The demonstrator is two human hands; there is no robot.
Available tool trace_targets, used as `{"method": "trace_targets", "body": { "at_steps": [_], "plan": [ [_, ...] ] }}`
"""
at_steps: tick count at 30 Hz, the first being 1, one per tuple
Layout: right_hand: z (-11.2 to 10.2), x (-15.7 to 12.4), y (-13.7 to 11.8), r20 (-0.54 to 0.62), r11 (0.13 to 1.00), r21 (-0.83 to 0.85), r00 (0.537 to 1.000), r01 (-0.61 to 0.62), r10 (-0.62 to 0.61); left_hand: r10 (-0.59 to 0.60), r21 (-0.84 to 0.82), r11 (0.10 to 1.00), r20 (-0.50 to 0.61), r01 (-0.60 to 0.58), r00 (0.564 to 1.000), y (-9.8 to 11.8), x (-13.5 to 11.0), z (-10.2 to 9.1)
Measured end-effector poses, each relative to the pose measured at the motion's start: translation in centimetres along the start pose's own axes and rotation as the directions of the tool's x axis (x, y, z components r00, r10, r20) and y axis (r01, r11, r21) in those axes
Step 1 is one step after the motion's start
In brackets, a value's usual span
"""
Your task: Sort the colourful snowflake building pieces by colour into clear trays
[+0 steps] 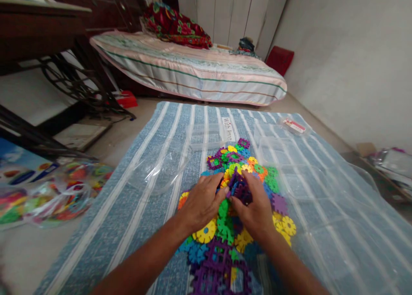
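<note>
A heap of colourful plastic interlocking pieces (244,166), gear-shaped and square, lies on a blue-and-white striped mat (144,209). My left hand (202,202) and my right hand (255,209) meet over the heap. Both pinch a small cluster of purple pieces (240,187) between them, fingers curled round it. Joined purple pieces (219,269) lie nearer to me, below my forearms, among yellow, green and blue gears.
Clear plastic bags and a clear box (289,157) lie on the mat around the heap. A bag of more colourful pieces (61,196) sits on the floor at left. A mattress (193,71) lies beyond the mat. A sewing-machine table (48,50) stands at far left.
</note>
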State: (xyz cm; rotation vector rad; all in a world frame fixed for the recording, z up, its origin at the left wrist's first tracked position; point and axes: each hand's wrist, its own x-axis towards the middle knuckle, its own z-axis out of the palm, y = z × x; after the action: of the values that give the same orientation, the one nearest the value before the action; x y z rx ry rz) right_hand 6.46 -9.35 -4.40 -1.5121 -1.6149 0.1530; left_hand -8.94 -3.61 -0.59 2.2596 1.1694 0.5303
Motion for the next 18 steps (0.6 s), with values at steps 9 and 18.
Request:
{"method": "trace_targets", "body": {
  "at_steps": [9, 18],
  "plan": [
    [-3.0, 0.6, 3.0, 0.008, 0.95, -0.241, 0.978, -0.199, 0.207, 0.003, 0.063, 0.998, 0.003, -0.003, 1.0, 0.3, -5.2, -0.8],
    [-1.6, -0.2, 3.0, 0.054, 0.87, -0.372, 0.928, -0.324, 0.369, -0.058, 0.32, 0.947, 0.138, 0.01, 0.989, 0.5, -4.6, 1.7]
  ]
}}
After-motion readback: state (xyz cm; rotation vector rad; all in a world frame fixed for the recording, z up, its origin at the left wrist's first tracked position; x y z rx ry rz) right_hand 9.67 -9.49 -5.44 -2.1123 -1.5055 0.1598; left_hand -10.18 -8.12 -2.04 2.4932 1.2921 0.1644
